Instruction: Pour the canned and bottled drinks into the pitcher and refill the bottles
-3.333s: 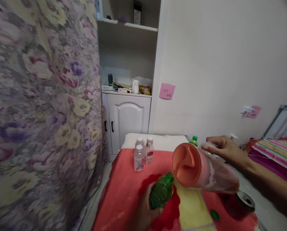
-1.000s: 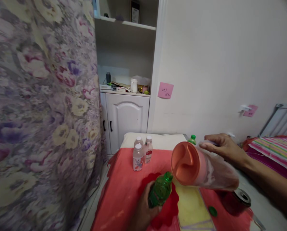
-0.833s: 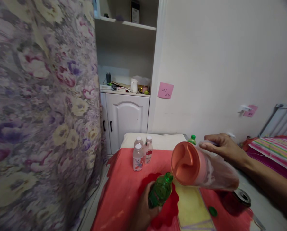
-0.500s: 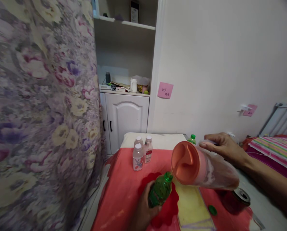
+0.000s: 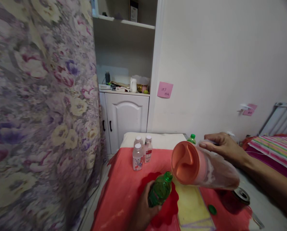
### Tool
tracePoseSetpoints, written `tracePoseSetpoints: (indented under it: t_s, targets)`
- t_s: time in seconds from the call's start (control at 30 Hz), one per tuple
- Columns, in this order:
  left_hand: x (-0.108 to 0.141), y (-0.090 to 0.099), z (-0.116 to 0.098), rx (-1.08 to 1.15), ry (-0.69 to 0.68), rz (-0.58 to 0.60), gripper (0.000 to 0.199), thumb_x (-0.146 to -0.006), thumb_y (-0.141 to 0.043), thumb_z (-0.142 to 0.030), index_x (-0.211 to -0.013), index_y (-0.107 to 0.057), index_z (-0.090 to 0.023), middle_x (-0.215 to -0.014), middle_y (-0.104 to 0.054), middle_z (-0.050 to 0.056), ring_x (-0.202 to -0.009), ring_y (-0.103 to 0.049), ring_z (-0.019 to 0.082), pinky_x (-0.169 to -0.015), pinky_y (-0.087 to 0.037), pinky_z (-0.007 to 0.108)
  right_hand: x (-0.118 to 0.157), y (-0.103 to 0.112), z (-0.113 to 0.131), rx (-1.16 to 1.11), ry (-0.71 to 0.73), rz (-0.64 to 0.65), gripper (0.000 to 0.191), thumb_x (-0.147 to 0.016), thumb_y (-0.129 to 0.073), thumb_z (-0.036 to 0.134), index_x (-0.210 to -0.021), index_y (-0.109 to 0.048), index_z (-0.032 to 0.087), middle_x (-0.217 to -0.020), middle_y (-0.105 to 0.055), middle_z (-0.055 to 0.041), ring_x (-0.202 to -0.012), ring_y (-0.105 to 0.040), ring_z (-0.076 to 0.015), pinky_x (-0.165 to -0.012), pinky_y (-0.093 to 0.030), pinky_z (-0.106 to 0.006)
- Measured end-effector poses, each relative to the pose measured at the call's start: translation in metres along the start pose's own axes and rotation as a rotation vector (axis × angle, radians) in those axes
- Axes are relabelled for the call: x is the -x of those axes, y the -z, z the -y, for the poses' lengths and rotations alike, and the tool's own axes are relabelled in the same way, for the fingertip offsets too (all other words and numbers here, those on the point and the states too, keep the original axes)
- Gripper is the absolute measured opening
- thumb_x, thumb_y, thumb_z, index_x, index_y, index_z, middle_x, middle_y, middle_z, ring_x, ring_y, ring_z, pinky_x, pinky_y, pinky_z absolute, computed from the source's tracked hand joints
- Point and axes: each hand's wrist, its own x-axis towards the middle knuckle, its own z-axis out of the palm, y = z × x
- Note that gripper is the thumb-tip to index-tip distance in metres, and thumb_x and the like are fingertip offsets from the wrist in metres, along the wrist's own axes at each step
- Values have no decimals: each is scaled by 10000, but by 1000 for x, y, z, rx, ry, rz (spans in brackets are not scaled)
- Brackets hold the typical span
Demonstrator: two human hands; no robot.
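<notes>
From where I stand, the person's left hand [image 5: 143, 210] is wrapped around a green, see-through plastic bottle [image 5: 159, 191], its fingers curled about the body. The bottle is uncapped and leans to the right, its neck just beside the rim of a clear plastic pitcher with a coral-orange collar [image 5: 218, 171] — whether the 2 touch, I can't tell.

The right hand [image 5: 221, 146] is closed on the pitcher's handle, mostly hidden by the fingers, and holds it nearly on its side, mouth facing left. Brownish contents and whitish froth show through its wall.

Below the bottle lies a red, scalloped-edged plate [image 5: 171, 205] on a coral-red cloth [image 5: 124, 186], which covers much of the pale worktop [image 5: 259, 202]. Beside the plate is a flat yellow rectangular sheet [image 5: 193, 205], then a small round green cap [image 5: 212, 209] and a dark red metal can [image 5: 231, 202] under the pitcher's base. Farther back, 3 clear plastic bottles with white caps [image 5: 138, 158] stand upright, close together.
</notes>
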Motion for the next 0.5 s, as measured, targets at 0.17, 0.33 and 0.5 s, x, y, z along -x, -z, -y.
tracePoseSetpoints:
  t_s: [0.17, 0.33, 0.5]
  targets:
    - [0, 0, 2, -14, 5, -13, 905, -560, -901, -451, -1366, -561, -217, -1355, -645, 140, -1306, -536, 425, -1102, -420, 509, 0, 0, 2, 24, 5, 2, 555, -850, -599, 659, -570, -430, 211, -575, -315, 53, -540, -313, -108, -489, -224, -254]
    - [0, 1, 3, -4, -4, -2, 904, -558, -906, -463, -1359, -564, -220, -1369, -634, 139, -1320, -523, 431, -1108, -414, 503, 1, 0, -1, 9, 2, 9, 543, -853, -598, 650, -573, -433, 215, -571, -315, 54, -532, -313, -110, -486, -224, -255]
    - [-1, 0, 1, -14, 7, 1, 923, -554, -899, -482, -1365, -551, -211, -1364, -632, 149, -1310, -532, 424, -1107, -407, 514, 1, 1, 0, 2, -1, 9, 520, -868, -605, 611, -580, -432, 215, -578, -324, 53, -541, -323, -110, -491, -230, -253]
